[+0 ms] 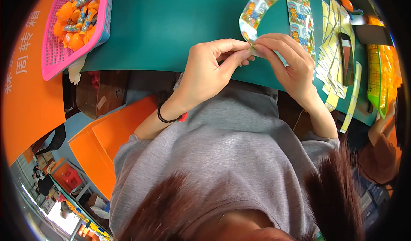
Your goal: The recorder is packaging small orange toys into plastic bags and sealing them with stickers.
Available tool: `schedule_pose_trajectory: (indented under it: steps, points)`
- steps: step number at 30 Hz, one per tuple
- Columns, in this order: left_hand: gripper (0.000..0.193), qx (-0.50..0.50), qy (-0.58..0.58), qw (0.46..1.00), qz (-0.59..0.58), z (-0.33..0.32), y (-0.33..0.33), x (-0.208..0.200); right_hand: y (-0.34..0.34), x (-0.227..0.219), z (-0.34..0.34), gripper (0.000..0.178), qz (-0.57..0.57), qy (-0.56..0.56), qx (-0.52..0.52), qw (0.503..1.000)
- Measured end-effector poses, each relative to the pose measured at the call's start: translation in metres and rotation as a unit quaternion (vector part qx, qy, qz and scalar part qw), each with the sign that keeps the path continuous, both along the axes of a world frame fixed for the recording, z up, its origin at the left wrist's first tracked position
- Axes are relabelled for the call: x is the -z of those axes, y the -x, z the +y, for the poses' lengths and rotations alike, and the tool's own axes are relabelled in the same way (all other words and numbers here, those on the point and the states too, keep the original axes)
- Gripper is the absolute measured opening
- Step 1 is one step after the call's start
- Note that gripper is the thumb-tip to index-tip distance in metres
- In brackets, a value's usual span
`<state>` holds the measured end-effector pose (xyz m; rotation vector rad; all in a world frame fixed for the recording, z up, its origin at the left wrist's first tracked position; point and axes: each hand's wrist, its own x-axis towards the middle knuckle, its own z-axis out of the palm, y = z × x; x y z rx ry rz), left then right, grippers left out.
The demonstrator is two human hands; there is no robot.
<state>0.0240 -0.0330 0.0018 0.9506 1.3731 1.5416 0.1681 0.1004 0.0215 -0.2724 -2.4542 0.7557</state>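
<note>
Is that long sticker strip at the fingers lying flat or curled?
Curled: from where the left hand and right hand meet, the sticker strip bends round in a loop over the green table.

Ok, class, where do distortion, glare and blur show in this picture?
In the head view, the flat green tabletop bows along its front edge; in that view's lower left, a bright white patch is washed out; at the head view's top, the curling multicoloured printed strip turns pale and blurred.

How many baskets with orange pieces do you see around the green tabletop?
2: one pink basket at the far left, and one yellow-green basket at the far right. More may be hidden underneath.
</note>
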Motion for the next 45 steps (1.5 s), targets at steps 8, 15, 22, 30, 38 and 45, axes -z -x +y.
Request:
schedule_pose_trajectory:
  steps: [8,15,22,30,38,45]
  points:
    - [0.015,-0.043,-0.012,0.999,0.010,0.003,-0.006,0.011,-0.001,0.013,0.008,0.019,-0.021,0.073,-0.024,0.997]
    - [0.011,-0.086,-0.016,0.974,0.208,0.001,-0.005,0.011,0.003,0.008,0.006,0.021,-0.058,0.042,-0.041,0.997]
    - [0.010,-0.100,0.009,0.976,0.191,0.001,-0.005,0.015,0.008,0.005,0.006,0.019,-0.041,0.046,-0.036,0.997]
    - [0.010,-0.064,0.012,0.960,0.274,-0.002,-0.002,0.011,0.010,0.004,0.020,0.019,-0.119,0.135,-0.030,0.983]
    - [0.009,-0.066,0.055,0.954,0.289,-0.010,0.007,0.008,0.028,0.031,0.045,0.020,-0.083,0.131,-0.006,0.988]
    - [0.069,0.006,-0.100,0.922,0.375,0.034,0.041,-0.022,0.042,0.018,0.047,0.027,-0.173,0.067,-0.075,0.980]
